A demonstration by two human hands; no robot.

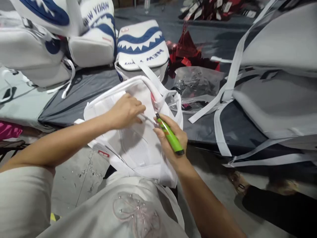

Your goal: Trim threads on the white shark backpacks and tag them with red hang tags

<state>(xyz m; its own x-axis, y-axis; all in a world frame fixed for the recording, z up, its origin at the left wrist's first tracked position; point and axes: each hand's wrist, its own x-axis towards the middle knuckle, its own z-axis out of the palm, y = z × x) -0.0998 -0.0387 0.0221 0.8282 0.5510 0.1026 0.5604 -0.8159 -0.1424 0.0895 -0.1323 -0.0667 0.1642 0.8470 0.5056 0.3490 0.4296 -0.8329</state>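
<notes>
A white backpack (138,148) lies open across my lap, its straps trailing at the right. My left hand (127,112) is closed on the bag's white fabric near the middle of the opening. In my right hand (172,137) is a green tool (170,135) with black ends, its tip pointing up and left against the bag. The fingertips of my right hand are beside a red patch (154,99) on the bag's inner edge.
Finished-looking white and blue bags (141,46) stand on the dark table (86,89). A clear plastic bag (199,82) and red pieces (187,49) lie behind. Grey-white bags with long straps (279,92) fill the right. Another person's leg (272,205) shows at lower right.
</notes>
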